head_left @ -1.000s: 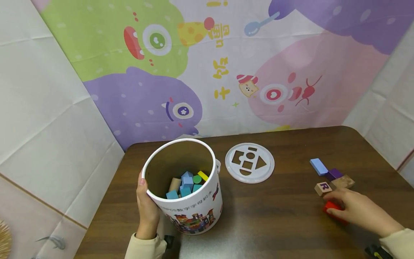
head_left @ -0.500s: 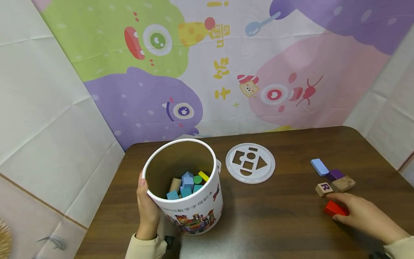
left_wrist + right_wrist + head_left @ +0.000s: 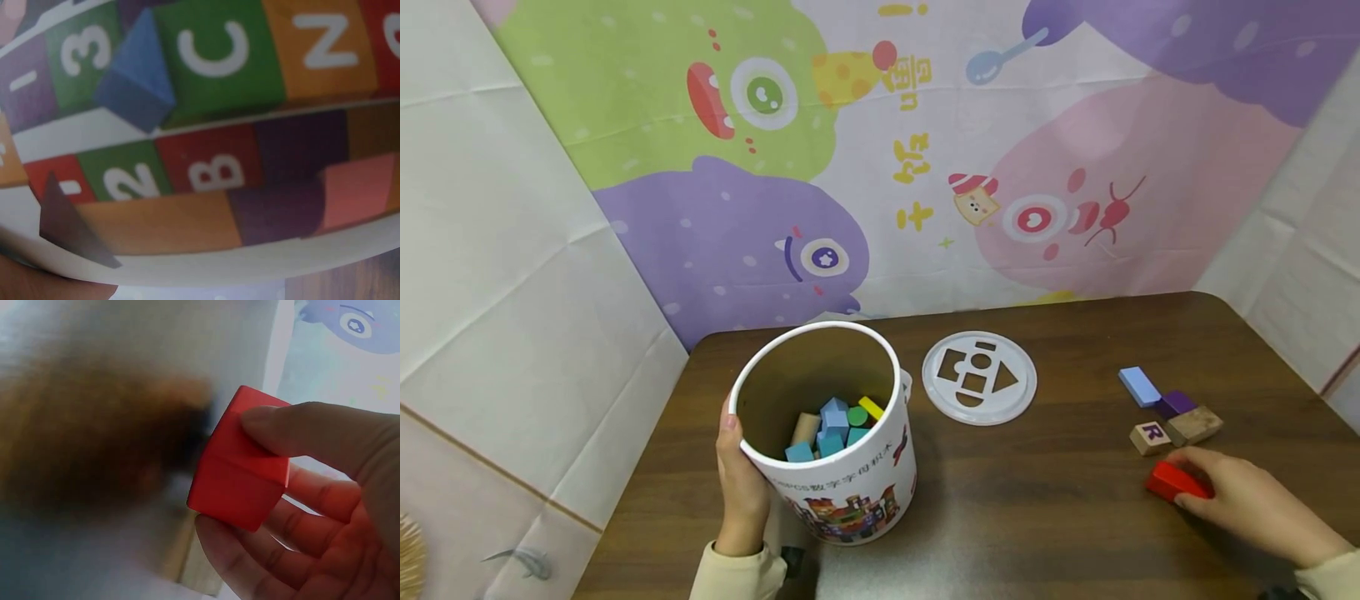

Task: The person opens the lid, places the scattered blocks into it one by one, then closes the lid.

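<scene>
My left hand (image 3: 741,496) holds the left side of a white printed bucket (image 3: 850,492), fingertips up at its rim. Inside lie several coloured blocks, among them a green cylinder (image 3: 857,416) and a yellow strip (image 3: 871,407). The left wrist view is filled by the bucket's printed wall (image 3: 212,156), with part of the hand at the lower left. On the right of the table, my right hand (image 3: 1251,504) pinches a red block (image 3: 1177,481) between thumb and fingers. Seen from the right wrist, the thumb lies on top of the red block (image 3: 240,469).
Beyond the right hand lie a letter block marked R (image 3: 1150,437), a plain wooden block (image 3: 1197,426), a purple block (image 3: 1176,404) and a light blue block (image 3: 1139,386). A white lid with shaped cutouts (image 3: 936,383) lies on the brown table (image 3: 1037,533) behind the bucket.
The right hand has shifted from over the red block to its right end, and more of the block shows. The left hand and the bucket have stayed put.
</scene>
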Demonstrator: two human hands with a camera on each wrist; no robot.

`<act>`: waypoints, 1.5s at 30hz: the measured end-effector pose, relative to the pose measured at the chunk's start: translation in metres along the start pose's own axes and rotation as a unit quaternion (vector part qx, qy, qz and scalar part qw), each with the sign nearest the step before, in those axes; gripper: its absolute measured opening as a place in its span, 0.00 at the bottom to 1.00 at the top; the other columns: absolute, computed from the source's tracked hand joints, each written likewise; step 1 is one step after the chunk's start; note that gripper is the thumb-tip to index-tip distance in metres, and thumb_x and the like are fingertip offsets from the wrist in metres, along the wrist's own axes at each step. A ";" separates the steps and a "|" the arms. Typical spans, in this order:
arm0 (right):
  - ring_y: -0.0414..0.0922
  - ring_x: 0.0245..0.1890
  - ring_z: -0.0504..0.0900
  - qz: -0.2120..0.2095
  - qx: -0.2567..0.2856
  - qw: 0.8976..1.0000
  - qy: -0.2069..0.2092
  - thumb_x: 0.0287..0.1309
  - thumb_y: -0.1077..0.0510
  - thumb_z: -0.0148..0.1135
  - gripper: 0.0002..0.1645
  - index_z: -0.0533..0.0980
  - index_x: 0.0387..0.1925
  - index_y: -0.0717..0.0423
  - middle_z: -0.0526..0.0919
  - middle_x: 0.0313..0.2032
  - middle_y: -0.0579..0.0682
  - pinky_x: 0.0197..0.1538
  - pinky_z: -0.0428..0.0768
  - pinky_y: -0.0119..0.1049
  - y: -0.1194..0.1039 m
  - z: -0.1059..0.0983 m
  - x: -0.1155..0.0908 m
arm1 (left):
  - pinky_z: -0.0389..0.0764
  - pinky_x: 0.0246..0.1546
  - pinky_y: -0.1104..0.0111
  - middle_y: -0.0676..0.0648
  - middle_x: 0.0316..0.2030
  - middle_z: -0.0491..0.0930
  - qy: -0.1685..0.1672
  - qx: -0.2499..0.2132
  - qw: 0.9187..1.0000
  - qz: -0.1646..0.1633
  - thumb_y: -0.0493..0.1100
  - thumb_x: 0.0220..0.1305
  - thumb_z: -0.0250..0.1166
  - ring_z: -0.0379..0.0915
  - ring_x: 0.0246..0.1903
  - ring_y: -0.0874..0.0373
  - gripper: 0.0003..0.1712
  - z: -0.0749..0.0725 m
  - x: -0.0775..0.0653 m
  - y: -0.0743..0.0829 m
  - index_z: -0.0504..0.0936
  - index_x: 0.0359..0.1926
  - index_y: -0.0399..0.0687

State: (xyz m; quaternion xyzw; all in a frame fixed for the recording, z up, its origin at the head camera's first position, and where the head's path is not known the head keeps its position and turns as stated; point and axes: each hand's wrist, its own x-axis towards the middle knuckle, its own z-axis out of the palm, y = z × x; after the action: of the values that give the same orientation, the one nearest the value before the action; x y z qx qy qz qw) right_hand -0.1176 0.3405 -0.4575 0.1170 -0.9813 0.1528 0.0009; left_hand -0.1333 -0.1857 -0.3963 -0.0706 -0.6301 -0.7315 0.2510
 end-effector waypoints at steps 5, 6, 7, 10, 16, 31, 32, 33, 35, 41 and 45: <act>0.38 0.31 0.79 -0.024 0.010 1.000 0.012 0.46 0.57 0.75 0.26 0.79 0.48 0.60 0.86 0.38 0.51 0.31 0.76 0.35 -0.007 -0.013 0.008 | 0.68 0.61 0.64 0.47 0.62 0.71 0.014 0.002 1.000 -0.008 0.55 0.75 0.35 0.66 0.62 0.53 0.32 0.001 0.000 0.001 0.63 0.71 0.45; 0.39 0.32 0.80 -0.031 0.012 0.999 0.017 0.46 0.57 0.75 0.26 0.79 0.49 0.60 0.86 0.39 0.52 0.31 0.77 0.35 -0.010 -0.016 0.010 | 0.68 0.62 0.64 0.47 0.62 0.71 0.013 0.001 1.000 -0.008 0.55 0.75 0.35 0.66 0.62 0.53 0.32 0.001 0.000 0.001 0.63 0.71 0.45; 0.39 0.32 0.80 -0.038 0.015 0.999 0.022 0.46 0.57 0.75 0.26 0.80 0.49 0.60 0.86 0.39 0.52 0.32 0.78 0.34 -0.012 -0.019 0.012 | 0.68 0.62 0.64 0.46 0.62 0.70 0.007 0.000 1.000 -0.004 0.55 0.75 0.35 0.66 0.62 0.53 0.32 0.001 0.000 0.001 0.62 0.71 0.45; 0.35 0.32 0.77 -0.045 0.037 0.998 0.016 0.49 0.57 0.74 0.26 0.79 0.51 0.58 0.85 0.40 0.51 0.31 0.76 0.31 -0.021 -0.028 0.018 | 0.68 0.62 0.63 0.46 0.63 0.69 -0.002 0.000 1.000 0.000 0.55 0.75 0.34 0.65 0.63 0.52 0.33 0.000 0.000 0.001 0.62 0.72 0.44; 0.29 0.33 0.77 -0.050 0.122 0.991 -0.007 0.55 0.54 0.70 0.28 0.76 0.57 0.57 0.84 0.44 0.51 0.31 0.78 0.28 -0.043 -0.051 0.033 | 0.68 0.61 0.63 0.47 0.62 0.70 0.002 0.006 1.000 -0.006 0.55 0.75 0.34 0.65 0.62 0.53 0.32 0.001 0.000 0.001 0.63 0.71 0.45; 0.29 0.30 0.72 -0.183 0.090 0.975 0.091 0.52 0.59 0.72 0.23 0.79 0.52 0.48 0.80 0.37 0.37 0.30 0.73 0.25 -0.094 -0.089 0.068 | 0.69 0.61 0.66 0.49 0.61 0.72 0.002 -0.001 1.000 0.001 0.55 0.75 0.34 0.67 0.61 0.55 0.32 0.000 0.000 0.001 0.63 0.71 0.44; 0.29 0.31 0.72 -0.190 0.088 0.973 0.094 0.52 0.59 0.72 0.23 0.79 0.52 0.48 0.80 0.37 0.36 0.31 0.72 0.25 -0.097 -0.090 0.070 | 0.69 0.61 0.66 0.49 0.61 0.72 0.001 -0.002 1.000 0.001 0.55 0.75 0.35 0.67 0.61 0.55 0.32 0.000 0.000 0.001 0.63 0.70 0.44; 0.29 0.31 0.72 -0.197 0.090 0.972 0.095 0.52 0.60 0.72 0.24 0.79 0.53 0.48 0.79 0.37 0.36 0.31 0.72 0.24 -0.100 -0.092 0.073 | 0.69 0.61 0.66 0.49 0.61 0.72 0.001 -0.004 1.000 0.002 0.55 0.75 0.35 0.67 0.61 0.55 0.32 0.000 0.000 0.001 0.63 0.70 0.45; 0.30 0.31 0.72 -0.209 0.089 0.969 0.096 0.52 0.61 0.72 0.25 0.79 0.54 0.49 0.79 0.38 0.36 0.31 0.71 0.24 -0.107 -0.095 0.078 | 0.69 0.61 0.66 0.49 0.61 0.72 0.002 -0.005 1.000 0.000 0.55 0.75 0.35 0.67 0.62 0.55 0.32 0.000 0.000 0.001 0.64 0.70 0.45; 0.31 0.28 0.71 -0.241 0.100 0.960 0.101 0.50 0.63 0.73 0.27 0.79 0.54 0.50 0.81 0.39 0.40 0.29 0.73 0.25 -0.130 -0.108 0.095 | 0.69 0.61 0.66 0.49 0.61 0.71 0.000 -0.008 1.000 0.002 0.55 0.75 0.35 0.66 0.62 0.55 0.32 -0.001 0.000 0.000 0.63 0.71 0.45; 0.33 0.27 0.71 -0.252 0.103 0.957 0.104 0.51 0.63 0.72 0.27 0.79 0.55 0.49 0.81 0.40 0.41 0.29 0.74 0.27 -0.148 -0.119 0.106 | 0.69 0.61 0.67 0.49 0.61 0.72 0.000 -0.020 1.000 0.000 0.55 0.75 0.36 0.67 0.62 0.56 0.32 0.000 0.000 0.000 0.62 0.71 0.44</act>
State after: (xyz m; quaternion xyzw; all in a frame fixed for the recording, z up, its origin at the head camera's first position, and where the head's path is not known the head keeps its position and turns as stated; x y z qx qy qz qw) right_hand -0.1907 0.2151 -0.2958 0.3437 -0.8934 0.2587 0.1294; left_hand -0.1329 -0.1858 -0.3963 -0.0755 -0.6151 -0.7440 0.2500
